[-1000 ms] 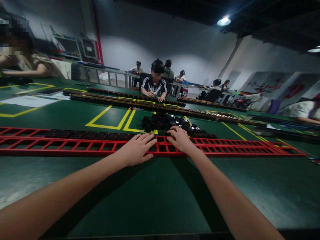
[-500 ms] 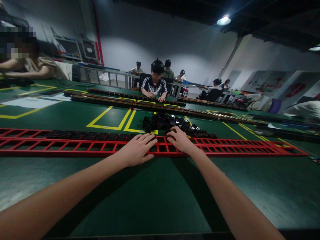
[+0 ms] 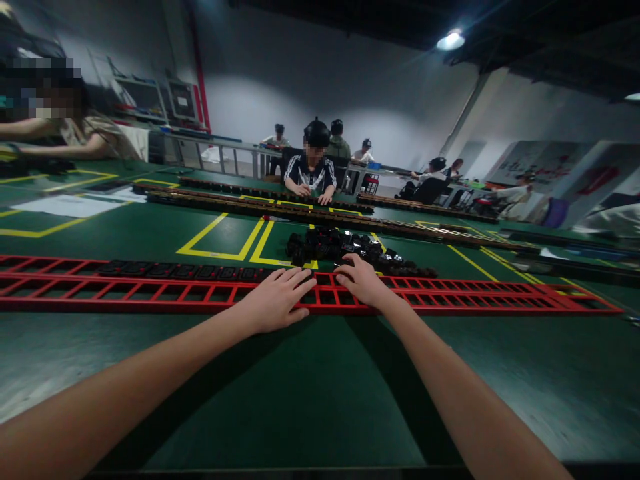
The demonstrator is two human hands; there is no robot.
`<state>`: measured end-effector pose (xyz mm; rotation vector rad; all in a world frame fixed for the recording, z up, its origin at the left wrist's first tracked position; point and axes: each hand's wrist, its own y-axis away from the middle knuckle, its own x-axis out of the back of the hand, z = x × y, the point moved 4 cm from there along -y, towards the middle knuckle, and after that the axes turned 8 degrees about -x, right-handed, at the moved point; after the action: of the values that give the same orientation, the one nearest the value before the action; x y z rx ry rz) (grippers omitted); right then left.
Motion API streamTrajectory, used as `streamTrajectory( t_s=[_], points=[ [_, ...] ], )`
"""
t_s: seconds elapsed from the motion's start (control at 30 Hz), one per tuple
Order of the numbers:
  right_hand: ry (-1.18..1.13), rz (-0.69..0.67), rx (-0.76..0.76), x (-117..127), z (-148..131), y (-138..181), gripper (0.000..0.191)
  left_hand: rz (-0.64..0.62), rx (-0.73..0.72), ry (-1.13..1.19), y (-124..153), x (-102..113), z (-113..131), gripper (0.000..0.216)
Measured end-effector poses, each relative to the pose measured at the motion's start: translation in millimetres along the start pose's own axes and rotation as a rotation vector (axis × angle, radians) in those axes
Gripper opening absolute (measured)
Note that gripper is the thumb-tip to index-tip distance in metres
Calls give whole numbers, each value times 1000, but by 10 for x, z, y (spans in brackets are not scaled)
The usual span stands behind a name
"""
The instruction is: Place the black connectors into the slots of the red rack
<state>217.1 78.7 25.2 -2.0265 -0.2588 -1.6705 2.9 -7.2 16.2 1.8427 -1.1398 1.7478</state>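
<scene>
A long red slotted rack (image 3: 480, 294) lies across the green table (image 3: 300, 400) in front of me. Black plug-like parts (image 3: 190, 271) fill several slots of its far row on the left. My left hand (image 3: 275, 299) lies flat on the rack with fingers stretched out toward the last filled slot. My right hand (image 3: 363, 281) rests on the rack just to the right, fingers spread and reaching at the edge of a heap of loose black parts (image 3: 345, 247) behind the rack. Neither hand visibly holds a part.
Yellow tape lines (image 3: 235, 243) mark the table beyond the rack. Further dark racks (image 3: 260, 203) run along the far side, where a person in a striped shirt (image 3: 311, 170) works. Another person (image 3: 75, 130) sits at far left; more people sit at the back right.
Both hands stay on the rack almost unmoved; the right hand's fingers have shifted slightly. The view has drifted a little to the left.
</scene>
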Motion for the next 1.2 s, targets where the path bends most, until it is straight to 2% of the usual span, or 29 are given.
streamTrajectory(
  t_s=[0.17, 0.27, 0.5, 0.7, 1.2],
  points=[
    [-55, 245, -9, 119, 7, 32, 30, -5, 5, -1, 4, -7, -9, 63],
    [-100, 304, -11, 148, 16, 31, 33, -6, 6, 8, 5, -10, -9, 62],
    [-265, 303, 28, 138, 33, 21, 38, 1, 1, 0, -1, -13, -10, 62],
    [-357, 267, -14, 106, 43, 14, 40, 4, 3, -1, 5, 0, -2, 61],
    [-376, 230, 11, 88, 45, 19, 52, 15, -2, -5, 8, -3, -2, 61]
  ],
)
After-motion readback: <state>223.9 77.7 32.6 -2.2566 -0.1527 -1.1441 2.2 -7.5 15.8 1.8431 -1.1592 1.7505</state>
